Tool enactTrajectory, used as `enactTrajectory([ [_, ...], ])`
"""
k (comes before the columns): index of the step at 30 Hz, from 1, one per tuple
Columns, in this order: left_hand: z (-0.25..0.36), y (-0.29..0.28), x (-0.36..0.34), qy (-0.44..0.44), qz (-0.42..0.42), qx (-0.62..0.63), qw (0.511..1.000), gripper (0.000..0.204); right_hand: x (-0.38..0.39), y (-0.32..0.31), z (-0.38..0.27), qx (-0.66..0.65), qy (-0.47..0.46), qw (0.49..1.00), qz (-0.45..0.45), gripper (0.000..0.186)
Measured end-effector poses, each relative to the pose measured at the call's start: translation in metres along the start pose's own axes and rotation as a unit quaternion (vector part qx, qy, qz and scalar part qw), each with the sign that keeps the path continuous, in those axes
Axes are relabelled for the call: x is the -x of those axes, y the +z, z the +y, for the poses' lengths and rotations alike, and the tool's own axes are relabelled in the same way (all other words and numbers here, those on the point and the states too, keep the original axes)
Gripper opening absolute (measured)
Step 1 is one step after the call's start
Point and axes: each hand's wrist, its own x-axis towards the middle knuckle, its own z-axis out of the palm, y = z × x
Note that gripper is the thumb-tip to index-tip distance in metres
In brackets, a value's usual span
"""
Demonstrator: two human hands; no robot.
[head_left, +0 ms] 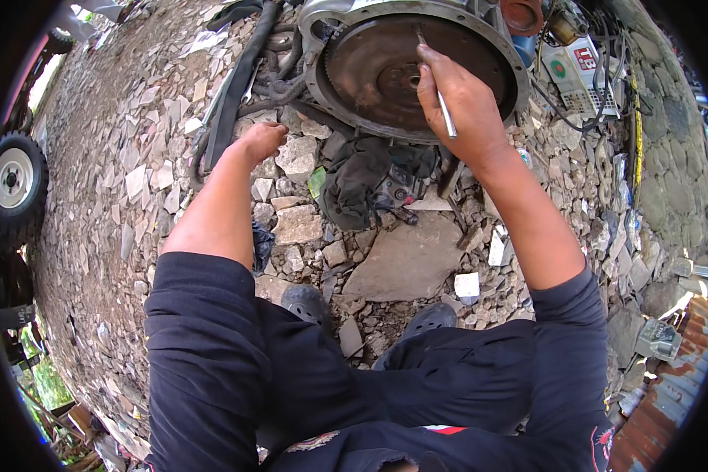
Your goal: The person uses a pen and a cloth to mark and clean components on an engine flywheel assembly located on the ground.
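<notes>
A round brown flywheel (370, 75) with a toothed rim sits inside the grey metal housing (316, 88) of an engine, at the top of the view. Over its right half, my right hand (464, 102) is closed around a slim metal tool (447, 118). The tool's narrow tip points up at the flywheel's upper face, and a silvery rod end sticks out below my fingers; its exact kind is unclear. My left hand (264, 142) hangs left of the housing above the stones, fingers curled together, with nothing visible in them. A dark crumpled cloth (354, 185) lies below the housing.
Broken tile and stones cover the ground, with a flat slab (405, 256) ahead of my shoes. Black hoses (244, 79) lie left of the engine. A white box (578, 77) and cables stand right, near a stone wall (672, 149). A wheel (14, 179) is far left.
</notes>
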Motion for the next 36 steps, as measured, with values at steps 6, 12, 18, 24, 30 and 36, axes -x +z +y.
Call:
enactTrajectory([
  [6,-0.006,-0.001,-0.003,0.002,0.026,0.011,1.000,0.042,0.010,0.004,0.005,0.001,-0.007,1.000,-0.005,0.023],
  [12,-0.007,0.003,-0.002,-0.002,0.045,0.039,0.998,0.038,0.017,0.000,0.001,-0.061,0.024,0.997,-0.038,0.023],
  [18,-0.003,-0.002,-0.003,0.016,0.008,-0.018,1.000,0.041,0.011,-0.019,-0.008,-0.097,0.104,0.990,-0.024,0.023],
  [24,-0.005,-0.005,-0.005,0.007,-0.007,-0.021,1.000,0.047,0.005,-0.015,-0.001,-0.057,0.054,0.996,-0.039,0.021],
  [30,-0.010,-0.006,-0.008,0.016,-0.002,-0.027,1.000,0.046,-0.002,-0.015,-0.004,-0.036,0.067,0.997,0.004,0.021],
  [36,-0.010,-0.006,-0.008,0.002,-0.005,-0.002,1.000,0.045,-0.003,-0.015,-0.002,-0.062,0.059,0.996,-0.010,0.021],
])
